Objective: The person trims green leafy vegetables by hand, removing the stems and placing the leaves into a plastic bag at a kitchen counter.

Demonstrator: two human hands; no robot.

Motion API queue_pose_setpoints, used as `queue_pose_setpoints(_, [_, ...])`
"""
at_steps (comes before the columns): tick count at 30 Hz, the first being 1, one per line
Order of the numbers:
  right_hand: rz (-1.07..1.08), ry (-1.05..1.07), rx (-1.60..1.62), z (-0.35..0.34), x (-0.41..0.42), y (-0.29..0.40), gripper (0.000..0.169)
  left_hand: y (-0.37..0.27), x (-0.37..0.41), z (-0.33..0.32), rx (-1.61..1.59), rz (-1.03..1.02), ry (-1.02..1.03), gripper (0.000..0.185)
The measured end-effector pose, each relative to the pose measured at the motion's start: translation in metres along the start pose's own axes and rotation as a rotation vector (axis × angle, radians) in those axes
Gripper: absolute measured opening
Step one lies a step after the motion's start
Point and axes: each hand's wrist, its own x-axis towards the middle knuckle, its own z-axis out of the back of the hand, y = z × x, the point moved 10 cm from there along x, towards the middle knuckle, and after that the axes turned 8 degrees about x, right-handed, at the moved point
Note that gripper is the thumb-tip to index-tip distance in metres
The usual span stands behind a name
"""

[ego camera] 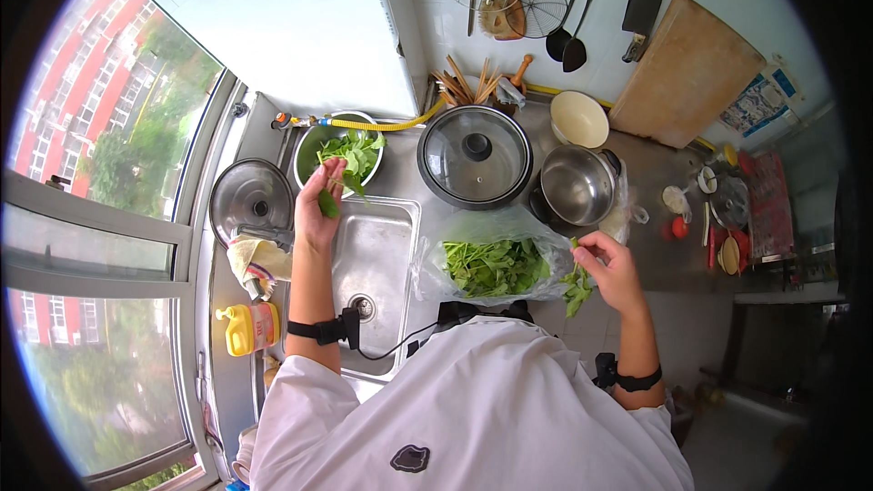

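Note:
My left hand (pixel 317 208) is over the near rim of a metal bowl (pixel 305 158), its fingers closed around some leafy greens (pixel 329 204). More green leaves (pixel 351 148) lie in that bowl; my fingers hide where the two bunches meet. Out to the right, my right hand (pixel 610 266) pinches a small leafy sprig (pixel 578 292) between thumb and fingers, and its leaves hang down. Just left of this hand, an open clear plastic bag (pixel 426 273) on the counter holds a heap of leafy greens (pixel 494 266).
Below my left forearm is a steel sink (pixel 382 245). A lidded pan (pixel 475 174), a steel pot (pixel 576 184) and a cream bowl (pixel 580 119) stand behind the bag. A pot lid (pixel 252 194), cloth (pixel 258 259) and yellow jug (pixel 249 329) line the window side.

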Motion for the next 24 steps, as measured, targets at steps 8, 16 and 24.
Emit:
queue_pose_setpoints(8, [-0.04, -0.051, 0.064, -0.004, -0.015, -0.01, 0.012, -0.055, 0.112, 0.048, 0.729, -0.473, -0.094, 0.037])
queue_pose_setpoints(16, [-0.044, -0.131, 0.113, -0.006, -0.029, -0.02, 0.012, -0.043, 0.139, 0.031, 1.75, -0.658, -0.042, 0.032])
queue_pose_setpoints(24, [0.014, -0.209, 0.189, 0.007, -0.019, -0.015, 0.017, -0.035, 0.037, -0.059, 1.341, -0.802, -0.091, 0.024])
